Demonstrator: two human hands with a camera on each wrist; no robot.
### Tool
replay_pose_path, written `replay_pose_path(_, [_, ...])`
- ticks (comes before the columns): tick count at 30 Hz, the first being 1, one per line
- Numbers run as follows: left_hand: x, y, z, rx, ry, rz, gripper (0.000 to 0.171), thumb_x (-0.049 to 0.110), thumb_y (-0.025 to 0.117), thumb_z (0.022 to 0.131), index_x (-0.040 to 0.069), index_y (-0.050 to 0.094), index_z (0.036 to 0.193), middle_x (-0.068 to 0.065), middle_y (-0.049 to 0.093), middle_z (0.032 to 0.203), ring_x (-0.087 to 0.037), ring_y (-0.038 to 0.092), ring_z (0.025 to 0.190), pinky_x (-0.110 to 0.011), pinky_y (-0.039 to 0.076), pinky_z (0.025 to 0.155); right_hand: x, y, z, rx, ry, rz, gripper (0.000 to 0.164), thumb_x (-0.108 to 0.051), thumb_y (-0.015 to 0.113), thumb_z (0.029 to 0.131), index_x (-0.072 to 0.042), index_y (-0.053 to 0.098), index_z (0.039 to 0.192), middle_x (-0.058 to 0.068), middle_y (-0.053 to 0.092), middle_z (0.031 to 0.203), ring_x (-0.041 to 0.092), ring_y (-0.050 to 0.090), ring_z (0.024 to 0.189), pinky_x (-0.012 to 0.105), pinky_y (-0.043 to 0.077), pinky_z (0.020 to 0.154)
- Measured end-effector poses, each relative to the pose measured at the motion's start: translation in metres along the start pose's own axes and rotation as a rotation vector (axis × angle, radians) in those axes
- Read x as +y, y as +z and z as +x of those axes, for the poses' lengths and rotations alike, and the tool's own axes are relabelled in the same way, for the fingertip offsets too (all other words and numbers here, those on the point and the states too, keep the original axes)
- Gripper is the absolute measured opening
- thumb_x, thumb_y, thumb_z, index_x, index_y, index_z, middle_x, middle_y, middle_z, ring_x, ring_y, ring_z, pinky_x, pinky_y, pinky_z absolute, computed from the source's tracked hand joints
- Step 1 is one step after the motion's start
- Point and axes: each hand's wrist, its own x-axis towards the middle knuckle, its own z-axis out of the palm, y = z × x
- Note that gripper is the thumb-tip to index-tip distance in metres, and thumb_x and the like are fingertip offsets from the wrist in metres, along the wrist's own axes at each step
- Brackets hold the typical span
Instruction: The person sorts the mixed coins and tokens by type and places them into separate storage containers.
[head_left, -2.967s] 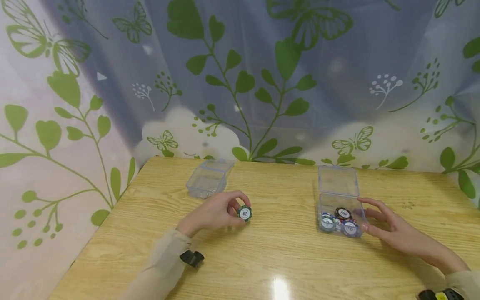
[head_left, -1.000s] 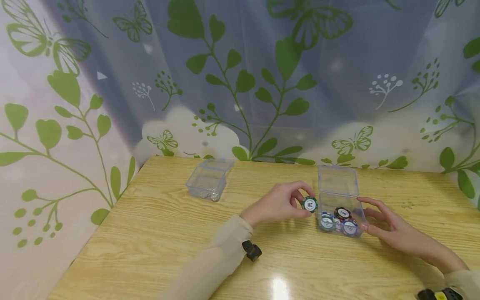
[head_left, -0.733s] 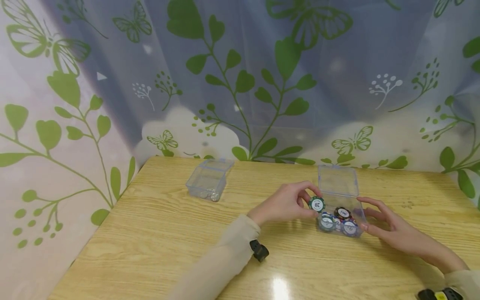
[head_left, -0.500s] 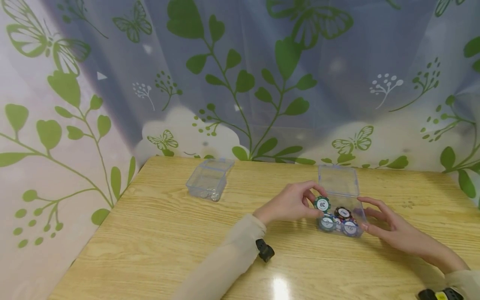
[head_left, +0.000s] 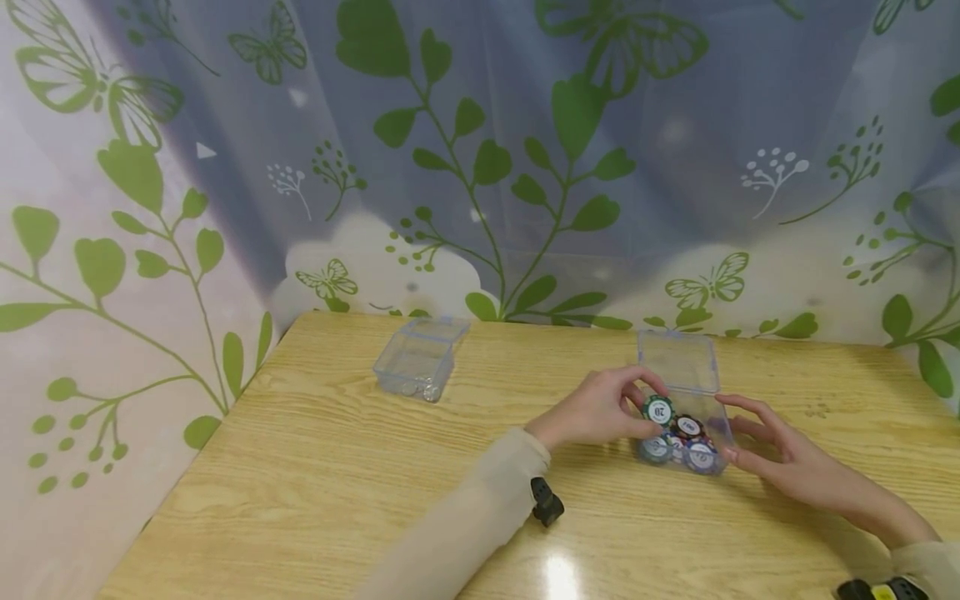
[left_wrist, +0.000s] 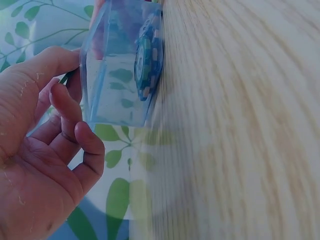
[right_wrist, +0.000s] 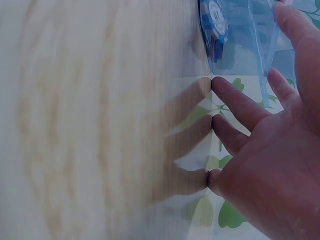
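Note:
My left hand (head_left: 588, 410) pinches a green poker chip (head_left: 658, 411), marked 20, between thumb and fingers over the left part of a clear plastic box (head_left: 699, 403). Only a sliver of that chip shows in the left wrist view, between the fingertips. Inside the box lie several poker chips, among them a black chip (head_left: 689, 427) marked 100 and a blue-edged chip (head_left: 701, 456). On the box's right side, my right hand (head_left: 802, 468) touches the rim with thumb and index finger, its fingers fairly straight. The other fingertips touch the table in the right wrist view.
A second clear box (head_left: 414, 360), lid raised, stands at the back left with several shiny round pieces in it. The right box's lid (head_left: 678, 362) stands raised behind it. A patterned curtain (head_left: 480, 167) hangs along the wooden table's (head_left: 315, 467) back edge.
My left hand has carried the green chip rightward from the middle of the table to above the right box. My right hand and both boxes have stayed where they were.

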Motion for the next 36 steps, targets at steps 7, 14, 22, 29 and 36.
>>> replay_pose_path(7, [0.002,0.006,0.009,-0.006,0.017,0.024,0.038,0.02,0.081,0.088,0.025,0.064,0.122,0.008,0.063,0.099,-0.003,0.065,0.068,-0.017,0.052,0.067,0.0,0.0,0.0,-0.007,0.001,0.006,0.073,-0.022,0.058,0.106,-0.017,0.014,0.164,0.043,0.031,0.155,0.065,0.031,0.138,0.077,0.043,0.088])
replay_pose_path(14, [0.005,0.013,0.018,-0.003,0.002,0.064,0.038,0.023,0.084,0.086,0.027,0.064,0.119,0.01,0.065,0.098,-0.004,0.064,0.068,-0.017,0.051,0.066,-0.002,0.0,0.0,-0.015,0.012,0.01,0.073,-0.023,0.057,0.106,-0.016,0.013,0.164,0.043,0.031,0.155,0.064,0.031,0.138,0.076,0.044,0.087])
replay_pose_path(22, [0.007,0.019,0.022,0.027,-0.033,0.172,0.037,0.024,0.083,0.087,0.028,0.064,0.119,0.014,0.064,0.091,0.002,0.06,0.073,-0.013,0.048,0.067,-0.001,0.001,0.0,-0.009,-0.001,0.002,0.074,-0.021,0.058,0.106,-0.015,0.013,0.164,0.044,0.032,0.153,0.065,0.033,0.137,0.075,0.045,0.086])
replay_pose_path(29, [0.009,0.021,0.021,0.042,-0.048,0.282,0.037,0.027,0.083,0.087,0.028,0.064,0.119,0.017,0.063,0.086,0.004,0.058,0.071,-0.013,0.046,0.065,0.0,0.001,0.0,-0.005,-0.018,0.007,0.074,-0.018,0.058,0.106,-0.016,0.013,0.164,0.043,0.031,0.154,0.064,0.033,0.137,0.075,0.045,0.086])
replay_pose_path(36, [0.013,0.021,0.021,0.038,-0.071,0.334,0.038,0.029,0.083,0.087,0.029,0.065,0.12,0.016,0.066,0.088,0.004,0.058,0.07,-0.014,0.045,0.063,0.002,0.002,0.001,0.001,-0.02,-0.005,0.073,-0.017,0.058,0.106,-0.016,0.014,0.164,0.042,0.033,0.154,0.063,0.034,0.137,0.074,0.046,0.086])
